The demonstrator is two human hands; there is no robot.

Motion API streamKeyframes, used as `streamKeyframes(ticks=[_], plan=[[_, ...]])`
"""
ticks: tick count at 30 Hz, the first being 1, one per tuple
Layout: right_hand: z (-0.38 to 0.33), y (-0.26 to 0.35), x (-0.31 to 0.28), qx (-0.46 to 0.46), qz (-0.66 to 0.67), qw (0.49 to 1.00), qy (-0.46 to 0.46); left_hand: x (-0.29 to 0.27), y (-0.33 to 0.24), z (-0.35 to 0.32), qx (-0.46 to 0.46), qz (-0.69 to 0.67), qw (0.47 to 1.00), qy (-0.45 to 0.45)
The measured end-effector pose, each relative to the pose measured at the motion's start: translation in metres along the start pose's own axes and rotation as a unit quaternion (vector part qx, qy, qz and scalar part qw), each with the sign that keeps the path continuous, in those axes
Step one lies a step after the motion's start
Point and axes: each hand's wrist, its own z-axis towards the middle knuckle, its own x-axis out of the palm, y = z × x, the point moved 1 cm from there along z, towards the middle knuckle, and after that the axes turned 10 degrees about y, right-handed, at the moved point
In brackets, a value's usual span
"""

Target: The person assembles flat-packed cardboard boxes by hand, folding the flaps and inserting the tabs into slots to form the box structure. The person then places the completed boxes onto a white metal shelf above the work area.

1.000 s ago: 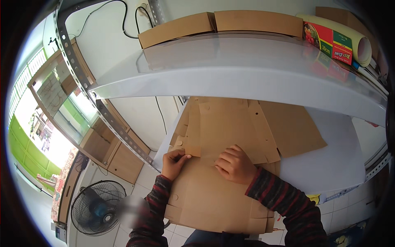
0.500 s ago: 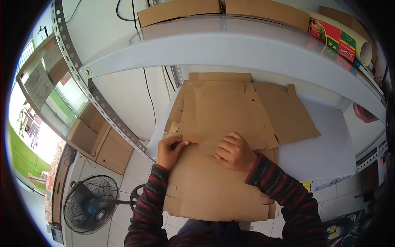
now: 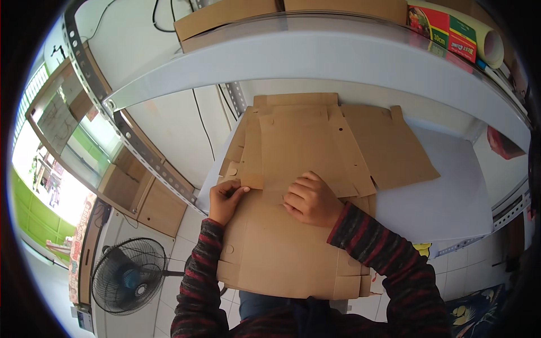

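Observation:
A large flattened cardboard sheet (image 3: 282, 248) lies before me, its near edge close to my body. On its far part rests a smaller flat cardboard piece (image 3: 296, 146) with folded side flaps. My left hand (image 3: 225, 198) is closed at the left, thumb and forefinger pinching the near corner of a narrow cardboard flap (image 3: 252, 181). Over the near edge of the smaller piece, my right hand (image 3: 309, 198) is curled, its knuckles up. Its fingertips are turned under, so anything in them is hidden.
The cardboard lies on a white shelf board (image 3: 434, 191). Above it runs an upper shelf (image 3: 315, 56) carrying boxes and a red and green carton (image 3: 442, 31). A perforated metal post (image 3: 152, 155) rises at left, near a black fan (image 3: 132, 276).
The whole view has shifted slightly, so the cardboard and shelf appear a little higher and further left. My right hand has edged slightly left over the cardboard; my left keeps its pinch.

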Motion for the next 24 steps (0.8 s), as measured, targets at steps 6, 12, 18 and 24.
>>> streamKeyframes(ticks=[6,12,18,24], plan=[[0.0,0.0011,-0.0015,0.007,0.006,1.0,0.0,0.0015,0.0008,-0.002,0.032,-0.02,0.999,-0.007],[-0.0037,0.0005,-0.0018,0.017,0.011,1.0,0.006,0.0056,-0.0072,0.0006,0.012,-0.021,1.0,-0.006],[-0.0023,0.0027,-0.0055,0.008,0.024,1.0,-0.011,0.0038,-0.0034,-0.0055,0.028,-0.024,0.999,0.005],[-0.0005,0.0019,-0.0055,0.022,0.025,0.999,0.001,0.0024,-0.0001,-0.0033,0.011,0.001,1.0,-0.006]])
